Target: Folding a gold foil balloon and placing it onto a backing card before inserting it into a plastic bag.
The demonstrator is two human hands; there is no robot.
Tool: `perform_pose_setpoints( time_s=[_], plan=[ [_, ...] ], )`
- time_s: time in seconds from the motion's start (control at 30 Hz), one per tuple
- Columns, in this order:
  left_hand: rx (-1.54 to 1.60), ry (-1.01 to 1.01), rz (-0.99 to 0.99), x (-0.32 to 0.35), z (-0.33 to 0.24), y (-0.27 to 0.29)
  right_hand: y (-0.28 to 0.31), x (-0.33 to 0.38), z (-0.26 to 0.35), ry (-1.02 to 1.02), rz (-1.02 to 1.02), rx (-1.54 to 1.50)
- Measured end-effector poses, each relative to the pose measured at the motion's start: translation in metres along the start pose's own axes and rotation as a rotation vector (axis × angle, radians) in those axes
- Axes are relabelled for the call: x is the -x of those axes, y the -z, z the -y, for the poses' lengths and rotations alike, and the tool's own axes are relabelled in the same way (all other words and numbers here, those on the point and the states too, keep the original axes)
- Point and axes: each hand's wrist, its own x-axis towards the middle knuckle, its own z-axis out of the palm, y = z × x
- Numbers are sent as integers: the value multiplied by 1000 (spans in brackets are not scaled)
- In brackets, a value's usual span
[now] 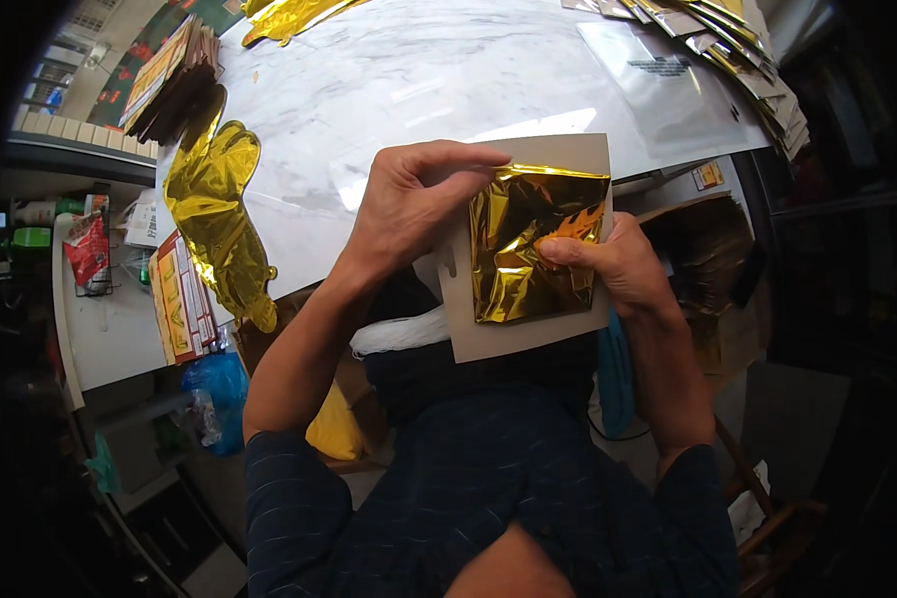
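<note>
A folded gold foil balloon (pixel 503 224) lies flat on a grey-brown cardboard sheet (pixel 528 339), held up at the table's near edge. My left hand (pixel 404 204) pinches the foil's upper left corner between thumb and fingertips. On the other side, my right hand (pixel 628 264) grips the right edge of the sheet. Its thumb presses on the foil, and its fingers are hidden behind the sheet. A flame-like orange pattern shows on the foil beside that thumb. The foil's surface is creased and shiny.
A flat gold foil balloon (pixel 214 194) hangs over the table's left edge, below a stack of cards (pixel 174 80). More gold foil (pixel 294 15) lies at the far edge. Clear plastic bags (pixel 658 90) and a pile of gold-and-card packs (pixel 743 60) are at the far right.
</note>
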Motion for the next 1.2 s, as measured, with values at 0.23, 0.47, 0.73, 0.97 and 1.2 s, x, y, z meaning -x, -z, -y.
perform_pose_setpoints(
  time_s=[0.23,0.47,0.73,0.97,1.2],
  plan=[
    [-123,-10,231,-10,-14,12,12,-2,-1,-72,10,61],
    [-653,-292,219,-18,-21,13,7,-1,-3,-58,30,111],
    [-646,-66,213,-29,-22,-5,7,-1,-5,-43,8,111],
    [-681,45,235,-32,-24,-6,9,1,-3,-36,6,135],
    [-723,49,260,-35,-23,-4,9,0,-2,-47,10,156]
  ],
)
